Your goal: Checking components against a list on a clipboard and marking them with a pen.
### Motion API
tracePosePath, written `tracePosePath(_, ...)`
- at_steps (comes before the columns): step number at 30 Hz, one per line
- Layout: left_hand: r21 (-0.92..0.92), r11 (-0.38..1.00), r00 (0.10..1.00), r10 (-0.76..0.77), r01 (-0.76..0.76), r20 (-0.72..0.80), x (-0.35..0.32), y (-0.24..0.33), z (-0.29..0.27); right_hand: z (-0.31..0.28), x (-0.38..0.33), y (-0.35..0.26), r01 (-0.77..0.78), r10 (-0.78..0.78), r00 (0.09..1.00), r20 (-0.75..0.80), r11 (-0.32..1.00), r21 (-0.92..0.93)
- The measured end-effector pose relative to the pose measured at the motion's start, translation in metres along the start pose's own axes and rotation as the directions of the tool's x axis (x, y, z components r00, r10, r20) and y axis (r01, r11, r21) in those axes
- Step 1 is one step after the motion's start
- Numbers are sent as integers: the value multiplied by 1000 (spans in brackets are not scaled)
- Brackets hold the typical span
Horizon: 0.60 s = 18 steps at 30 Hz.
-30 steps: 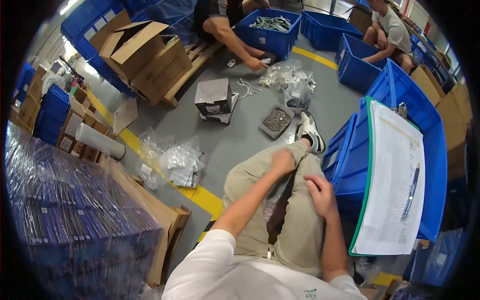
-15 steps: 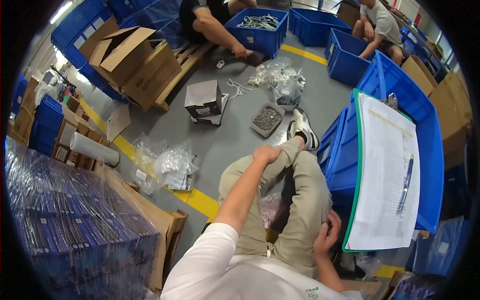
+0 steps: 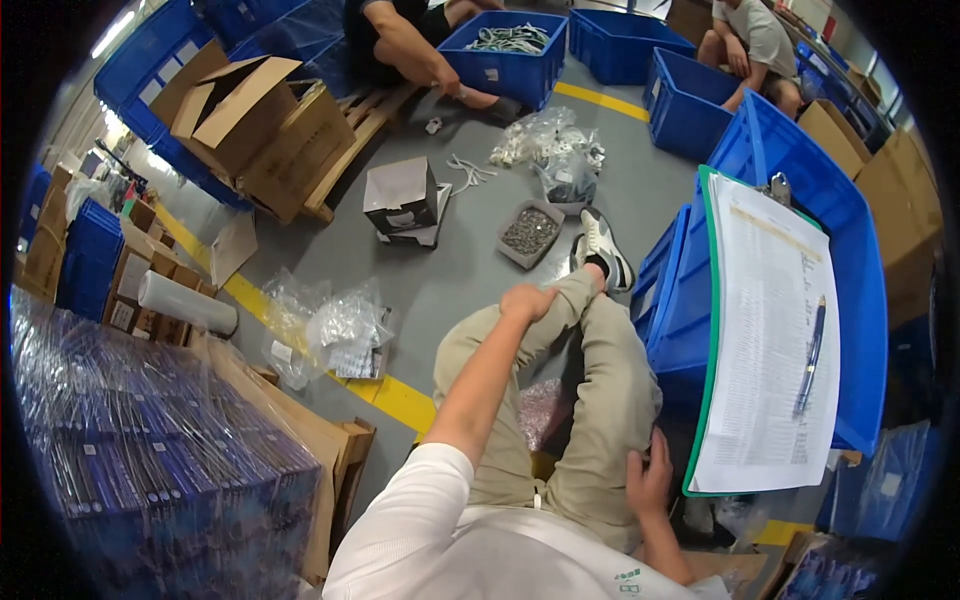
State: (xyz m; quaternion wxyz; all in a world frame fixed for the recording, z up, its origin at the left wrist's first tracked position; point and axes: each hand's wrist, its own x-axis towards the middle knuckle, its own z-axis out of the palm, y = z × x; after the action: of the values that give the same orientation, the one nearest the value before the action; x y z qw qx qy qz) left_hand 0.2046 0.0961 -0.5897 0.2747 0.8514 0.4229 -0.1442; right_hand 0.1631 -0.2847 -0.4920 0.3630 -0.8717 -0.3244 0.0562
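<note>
Resting on the khaki trousers (image 3: 610,390), the left hand (image 3: 528,300) is lying over a bent leg below the knee, its back facing up; whether its fingers are gripping the cloth, I cannot tell. The right hand (image 3: 650,475) is hovering beside the right thigh, its thumb parted from loosely bent fingers, holding nothing that can be made out; whether it is touching the trousers is unclear. The trousers are covering both legs, which are reaching forward to white-and-black sneakers (image 3: 605,250) on the grey floor.

To the right, a green clipboard (image 3: 716,300) is lying across a blue plastic crate (image 3: 862,300), bearing printed sheets (image 3: 765,350) with a pen (image 3: 812,355) resting on them. Just beyond the sneakers, a grey tray (image 3: 514,256) is holding small metal pieces (image 3: 532,230), and clear plastic bags (image 3: 560,150) are lying near it. Left of the tray, a black-and-white carton (image 3: 400,195) is standing open. Farther off, one co-worker (image 3: 405,40) is sitting by a crate of cords (image 3: 505,78), and another (image 3: 760,45) is reaching into a crate.
</note>
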Motion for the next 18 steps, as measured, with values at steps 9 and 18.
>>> tracePosePath(9, -296, 881, 887, 238, -368, -395, -11, 4, 14, -60, -69, 105, -188, 125, 906, 404, 975, 121)
tracePosePath(18, -964, 12, 696, 694, -264, -182, -169, 112, -79, -330, 13, 92, -134, -19, 447, -894, 987, -88)
